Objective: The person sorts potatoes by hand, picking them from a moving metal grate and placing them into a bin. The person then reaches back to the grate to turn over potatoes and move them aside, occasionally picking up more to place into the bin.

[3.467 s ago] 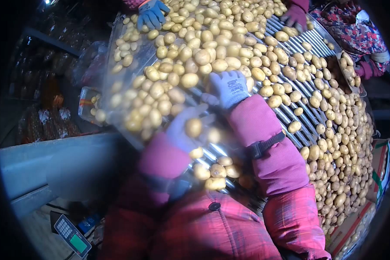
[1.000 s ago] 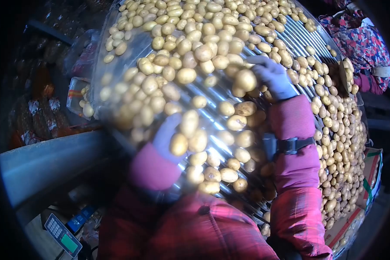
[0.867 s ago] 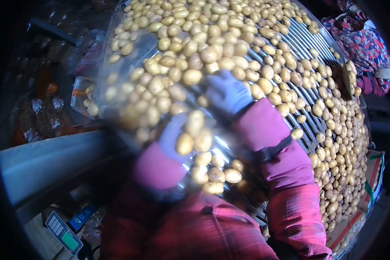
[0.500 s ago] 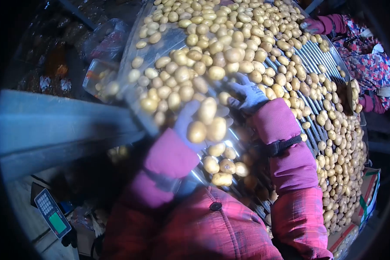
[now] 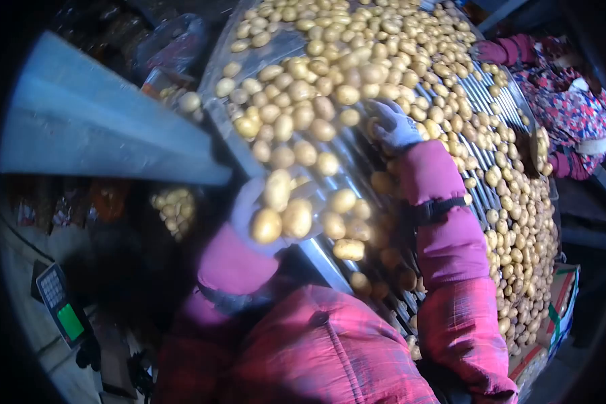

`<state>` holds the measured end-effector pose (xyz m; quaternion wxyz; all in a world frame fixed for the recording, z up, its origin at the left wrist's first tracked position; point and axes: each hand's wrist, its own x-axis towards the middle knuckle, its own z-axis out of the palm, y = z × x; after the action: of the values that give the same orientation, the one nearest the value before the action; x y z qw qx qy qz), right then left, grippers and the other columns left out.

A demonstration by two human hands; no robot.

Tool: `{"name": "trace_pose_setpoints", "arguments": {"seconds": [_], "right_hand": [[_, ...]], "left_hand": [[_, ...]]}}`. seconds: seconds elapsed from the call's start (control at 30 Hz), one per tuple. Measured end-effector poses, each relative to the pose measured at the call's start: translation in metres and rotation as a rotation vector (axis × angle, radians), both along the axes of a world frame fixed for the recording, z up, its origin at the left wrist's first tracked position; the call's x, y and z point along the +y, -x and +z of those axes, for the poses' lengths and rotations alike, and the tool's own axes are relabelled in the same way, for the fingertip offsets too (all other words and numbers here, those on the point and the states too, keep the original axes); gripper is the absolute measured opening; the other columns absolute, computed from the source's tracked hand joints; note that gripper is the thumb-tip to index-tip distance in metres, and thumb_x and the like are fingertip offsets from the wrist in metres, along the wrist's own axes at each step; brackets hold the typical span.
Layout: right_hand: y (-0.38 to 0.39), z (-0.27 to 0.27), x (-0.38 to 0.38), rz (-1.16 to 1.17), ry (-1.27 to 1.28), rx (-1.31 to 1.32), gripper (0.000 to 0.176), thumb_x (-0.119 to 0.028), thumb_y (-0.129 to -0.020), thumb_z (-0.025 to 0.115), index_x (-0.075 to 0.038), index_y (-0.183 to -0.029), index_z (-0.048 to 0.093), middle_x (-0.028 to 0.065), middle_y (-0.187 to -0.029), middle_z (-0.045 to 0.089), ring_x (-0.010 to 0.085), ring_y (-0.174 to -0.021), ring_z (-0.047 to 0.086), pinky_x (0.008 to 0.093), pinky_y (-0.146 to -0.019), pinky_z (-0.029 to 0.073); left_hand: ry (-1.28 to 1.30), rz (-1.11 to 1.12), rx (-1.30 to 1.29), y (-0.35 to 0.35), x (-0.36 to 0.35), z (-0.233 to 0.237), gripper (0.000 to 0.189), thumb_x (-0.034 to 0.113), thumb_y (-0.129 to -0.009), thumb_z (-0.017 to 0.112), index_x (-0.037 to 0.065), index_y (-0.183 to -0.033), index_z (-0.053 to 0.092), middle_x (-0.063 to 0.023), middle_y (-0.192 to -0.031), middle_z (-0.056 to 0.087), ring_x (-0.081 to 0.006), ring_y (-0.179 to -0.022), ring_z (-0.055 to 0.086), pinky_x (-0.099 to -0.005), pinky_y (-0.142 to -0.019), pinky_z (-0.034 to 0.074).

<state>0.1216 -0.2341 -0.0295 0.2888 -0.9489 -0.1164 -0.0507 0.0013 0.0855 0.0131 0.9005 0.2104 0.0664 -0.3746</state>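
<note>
My left hand [image 5: 244, 205], gloved in pale lavender, holds several yellow potatoes [image 5: 296, 217] over the near left edge of a metal bar grate [image 5: 326, 264]. The hand is blurred, and its fingertips are hidden behind the potatoes. My right hand [image 5: 398, 126], in a matching glove, is farther out over the grate. Its fingers curl around a brownish potato [image 5: 374, 129], partly hidden by the glove. Loose potatoes [image 5: 303, 118] lie beyond both hands. A small group of potatoes [image 5: 349, 249] rests on the bars between my forearms.
A wide grey metal beam [image 5: 108, 128] juts in from the left. Below it are a bag of potatoes [image 5: 174, 210] and a scale with a green display [image 5: 69, 322]. Across the grate at right, a co-worker's sleeve [image 5: 515, 50] and hand reach in. A cardboard box [image 5: 564, 296] stands at lower right.
My left hand has moved left and slightly down with its potatoes, away from the heap. My right hand's fingers have curled in. The view has shifted, bringing the beam higher.
</note>
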Motion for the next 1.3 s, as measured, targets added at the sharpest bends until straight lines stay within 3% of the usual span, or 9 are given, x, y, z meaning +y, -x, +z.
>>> {"name": "trace_pose_setpoints", "arguments": {"seconds": [0.3, 0.63, 0.7, 0.77, 0.83, 1.07, 1.17, 1.23, 1.3], "right_hand": [[-0.024, -0.025, 0.041, -0.321, 0.589, 0.125, 0.044, -0.038, -0.083, 0.059, -0.027, -0.125, 0.053, 0.0177, -0.122, 0.051, 0.0368, -0.112, 0.051, 0.0471, -0.091, 0.044], [-0.011, -0.042, 0.006, -0.127, 0.358, -0.03, 0.035, -0.016, -0.082, 0.057, -0.02, -0.117, 0.058, 0.0206, -0.117, 0.053, 0.0392, -0.104, 0.054, 0.0454, -0.089, 0.045], [-0.008, -0.038, 0.0, -0.115, 0.339, 0.006, 0.034, -0.015, -0.082, 0.057, -0.019, -0.116, 0.059, 0.0208, -0.117, 0.053, 0.0393, -0.104, 0.054, 0.0453, -0.089, 0.045], [0.002, -0.032, -0.006, -0.116, 0.317, 0.019, 0.034, -0.014, -0.082, 0.056, -0.018, -0.115, 0.059, 0.021, -0.116, 0.054, 0.0394, -0.104, 0.054, 0.0451, -0.089, 0.045], [0.022, -0.016, -0.007, -0.102, 0.276, -0.096, 0.039, -0.007, -0.08, 0.055, -0.018, -0.118, 0.059, 0.0185, -0.11, 0.057, 0.0331, -0.101, 0.057, 0.0389, -0.089, 0.046], [0.083, -0.006, -0.056, -0.405, -0.752, 0.189, 0.033, -0.007, -0.092, 0.053, -0.005, -0.125, 0.053, 0.0041, -0.109, 0.061, 0.0125, -0.095, 0.056, 0.0255, -0.082, 0.046], [0.116, -0.002, -0.048, -0.384, -0.128, -0.06, 0.033, -0.017, -0.09, 0.055, -0.01, -0.123, 0.056, 0.01, -0.103, 0.063, 0.0216, -0.096, 0.057, 0.0334, -0.09, 0.044], [0.138, 0.039, 0.004, -0.472, -0.558, 0.207, 0.031, -0.014, -0.091, 0.054, -0.011, -0.122, 0.056, -0.001, -0.076, 0.057, 0.0073, -0.061, 0.051, 0.0203, -0.054, 0.041], [0.153, 0.052, 0.049, -0.474, -1.06, 0.322, 0.03, -0.014, -0.092, 0.052, -0.012, -0.121, 0.056, -0.0024, -0.075, 0.055, 0.0053, -0.055, 0.047, 0.0192, -0.048, 0.037]], "left_hand": [[0.18, 0.275, 0.11, 0.017, 0.043, 0.007, 0.055, 0.049, -0.088, 0.049, 0.019, -0.133, 0.044, -0.0148, -0.137, 0.042, -0.0385, -0.125, 0.041, -0.0614, -0.093, 0.04], [-0.312, 0.651, 0.489, 0.082, 0.152, -0.071, 0.043, 0.038, -0.084, 0.059, 0.012, -0.117, 0.051, -0.0106, -0.11, 0.057, -0.0323, -0.101, 0.057, -0.0562, -0.084, 0.047], [-0.678, 0.519, 0.144, 0.105, 0.22, -0.197, 0.048, 0.037, -0.084, 0.061, 0.012, -0.123, 0.048, -0.0111, -0.115, 0.055, -0.0319, -0.101, 0.057, -0.052, -0.084, 0.047], [-1.019, 0.179, -0.302, 0.114, 0.231, -0.155, 0.051, 0.039, -0.085, 0.059, 0.013, -0.127, 0.046, -0.01, -0.121, 0.052, -0.0309, -0.103, 0.056, -0.0481, -0.086, 0.046], [-0.825, 0.501, 0.382, 0.092, 0.196, -0.077, 0.051, 0.041, -0.086, 0.057, 0.014, -0.129, 0.046, -0.0088, -0.124, 0.051, -0.0297, -0.108, 0.054, -0.0453, -0.089, 0.045], [-0.637, 0.478, 0.297, 0.091, 0.211, -0.071, 0.036, 0.035, -0.093, 0.048, 0.01, -0.118, 0.054, -0.0082, -0.105, 0.059, -0.0263, -0.093, 0.058, -0.0413, -0.083, 0.048], [-0.309, 0.292, 0.129, 0.077, 0.145, -0.037, 0.033, 0.031, -0.094, 0.047, 0.004, -0.111, 0.058, -0.0085, -0.092, 0.063, -0.0236, -0.091, 0.06, -0.037, -0.08, 0.05], [0.132, -0.06, 0.15, 0.061, 0.109, -0.066, 0.041, 0.031, -0.094, 0.048, 0.001, -0.121, 0.05, -0.01, -0.095, 0.058, -0.0305, -0.105, 0.057, -0.0414, -0.08, 0.051], [0.287, -0.157, 0.193, 0.041, 0.042, -0.042, 0.041, 0.028, -0.096, 0.042, 0.004, -0.13, 0.043, -0.0114, -0.102, 0.056, -0.035, -0.105, 0.056, -0.0503, -0.084, 0.048]]}}
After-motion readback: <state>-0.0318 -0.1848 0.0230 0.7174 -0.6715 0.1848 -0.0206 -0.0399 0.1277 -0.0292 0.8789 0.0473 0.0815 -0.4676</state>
